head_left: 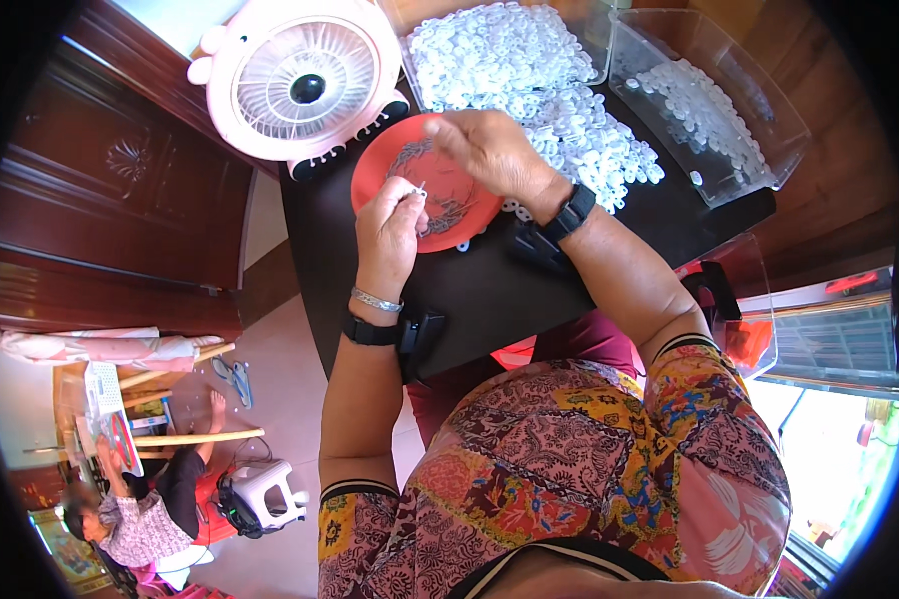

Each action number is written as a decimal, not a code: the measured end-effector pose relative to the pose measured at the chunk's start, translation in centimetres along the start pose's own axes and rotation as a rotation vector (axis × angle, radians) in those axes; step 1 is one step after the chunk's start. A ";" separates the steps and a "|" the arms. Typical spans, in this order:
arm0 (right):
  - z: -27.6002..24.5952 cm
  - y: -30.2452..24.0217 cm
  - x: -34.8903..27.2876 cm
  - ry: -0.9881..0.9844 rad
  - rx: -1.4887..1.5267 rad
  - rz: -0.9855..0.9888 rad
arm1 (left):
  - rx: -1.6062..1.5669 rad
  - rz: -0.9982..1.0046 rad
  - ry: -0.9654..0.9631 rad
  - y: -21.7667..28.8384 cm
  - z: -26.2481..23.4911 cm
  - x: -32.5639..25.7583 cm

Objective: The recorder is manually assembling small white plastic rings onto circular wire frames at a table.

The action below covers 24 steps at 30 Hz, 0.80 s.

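My left hand is closed in a pinch over the left side of a round red plate. A small white plastic piece sticks up from its fingertips. Across the plate's upper right, my right hand has its fingers curled inward and slightly blurred; what lies in them, if anything, is hidden. Thin grey metal pieces lie in loose clumps on the plate. Just beyond the right hand spreads a heap of small white oval plastic pieces with holes.
A pink fan stands at the table's far left. Clear bins with more white pieces stand at the back, including the right-hand bin. The dark table has black devices near both wrists. At lower left, another person sits near a white stool.
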State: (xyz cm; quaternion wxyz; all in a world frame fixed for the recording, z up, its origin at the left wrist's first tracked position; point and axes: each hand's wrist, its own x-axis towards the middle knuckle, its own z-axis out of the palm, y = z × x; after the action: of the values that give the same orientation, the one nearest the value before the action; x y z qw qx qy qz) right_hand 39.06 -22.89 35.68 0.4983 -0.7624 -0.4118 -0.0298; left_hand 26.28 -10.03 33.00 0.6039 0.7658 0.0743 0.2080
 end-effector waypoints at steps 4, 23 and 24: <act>-1.1 2.8 1.2 0.214 -0.328 -0.007 | 0.062 -0.122 0.049 -0.1 0.0 0.2; -0.6 6.5 0.5 -0.068 -0.629 -0.158 | -0.012 -0.296 0.366 -0.7 -2.4 1.2; -0.6 6.4 0.7 -0.103 -0.663 -0.135 | -0.071 -0.286 0.339 -0.7 -2.4 1.2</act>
State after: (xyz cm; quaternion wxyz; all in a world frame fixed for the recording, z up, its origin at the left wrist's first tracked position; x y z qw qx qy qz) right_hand 43.94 -24.00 31.53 0.1987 -0.8543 -0.4541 -0.1563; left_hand 26.46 -7.25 33.03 0.6329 0.6796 0.2752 0.2487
